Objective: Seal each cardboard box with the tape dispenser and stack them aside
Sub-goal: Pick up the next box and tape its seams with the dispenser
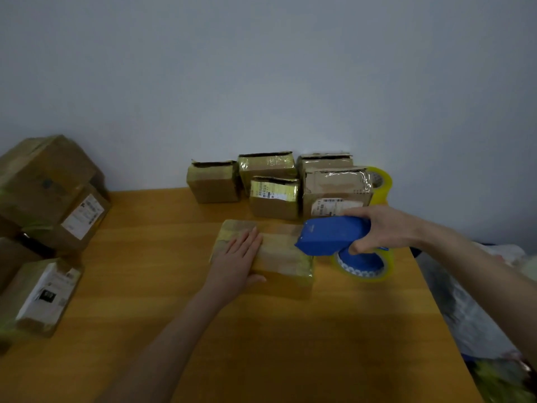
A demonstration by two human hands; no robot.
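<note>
Wood table, grey wall | L hand flat on box | R hand grips tape dispenser | maybe 5 boxes behind

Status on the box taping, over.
Left hand flat on the box. Right hand grips the tape dispenser over the box's right end. Nothing in the way; more boxes wait by the wall.

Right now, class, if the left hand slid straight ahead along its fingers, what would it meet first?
The left hand rests open on the flat box, fingers pointing away. Beyond that box's far edge comes a strip of table, then probably the yellow-labelled box; depth is unclear.
</note>
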